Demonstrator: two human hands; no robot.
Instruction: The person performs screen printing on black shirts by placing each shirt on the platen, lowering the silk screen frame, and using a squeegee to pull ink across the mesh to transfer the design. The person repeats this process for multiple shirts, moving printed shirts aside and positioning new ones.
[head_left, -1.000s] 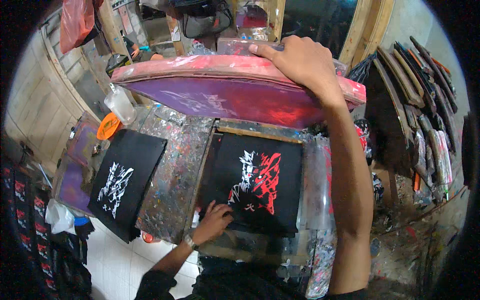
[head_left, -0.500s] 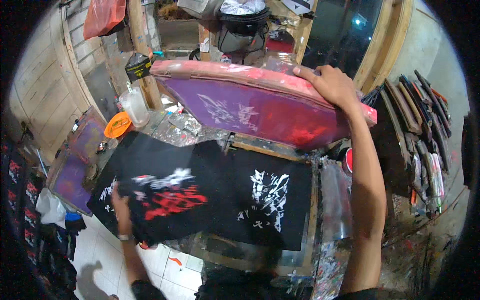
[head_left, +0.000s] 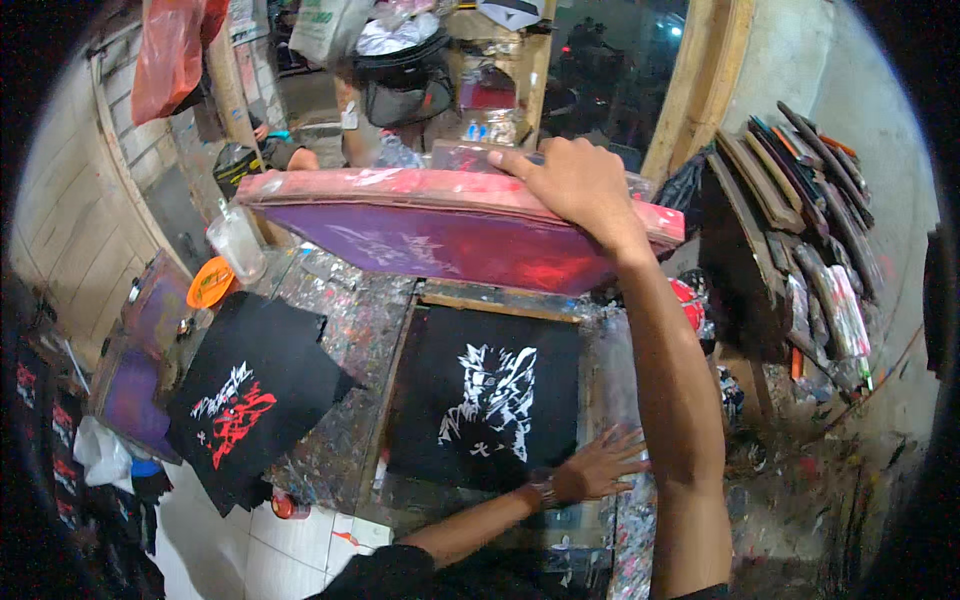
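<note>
My right hand point(head_left: 578, 190) is closed over the top edge of a screen printing frame point(head_left: 420, 238), which stands tilted up with its purple mesh toward me. Below the frame, a black fabric piece point(head_left: 420, 400) with a white print lies flat on the board. My left hand point(head_left: 600, 466), fingers spread and holding nothing, is low at the board's right side, just past the fabric's lower right corner. Whether its palm touches the board I cannot tell. On the left of the table, black fabric pieces point(head_left: 285, 350) lie together, the top one printed in white and red.
An orange bowl point(head_left: 212, 284) and a cloudy plastic jug point(head_left: 236, 245) stand at the back left. Used purple screens point(head_left: 135, 395) lean at the left edge. Several frames or squeegees point(head_left: 790, 210) are stacked by the right wall. A red container point(head_left: 290, 505) is at the table's front edge.
My left hand has let go of a printed black fabric piece, now lying at the left, and has swung right to the board. My right hand still holds the screen frame up. The view has shifted.
</note>
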